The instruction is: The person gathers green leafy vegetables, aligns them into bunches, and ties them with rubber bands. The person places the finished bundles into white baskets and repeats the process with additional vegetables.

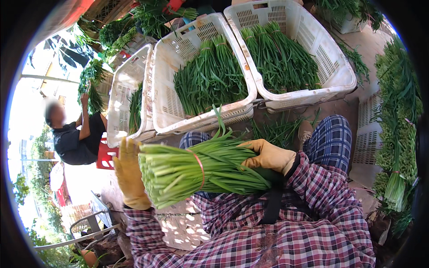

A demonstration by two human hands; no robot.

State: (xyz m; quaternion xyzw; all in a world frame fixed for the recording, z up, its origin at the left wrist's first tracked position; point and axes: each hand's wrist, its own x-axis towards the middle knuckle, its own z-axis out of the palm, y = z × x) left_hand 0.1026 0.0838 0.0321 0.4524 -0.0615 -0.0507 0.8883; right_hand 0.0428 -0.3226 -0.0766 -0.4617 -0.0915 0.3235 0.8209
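Observation:
A thick bundle of green garlic chives, tied by a reddish rubber band, lies crosswise in front of my chest. My right hand, in a tan glove, grips it towards the leafy end. At the pale cut ends, my left hand, in a similar glove, is held up flat with its fingers extended. It is close against the ends; whether it touches them I cannot tell. Beyond my knees, a white plastic crate holds banded chive bundles. More bundles lie in the crate to its right.
A third white crate stands at the left. Further left, a person by a red stool holds greens. Loose leaves litter the ground before me. A tall heap of chives rises at right. A red-gloved hand shows at top.

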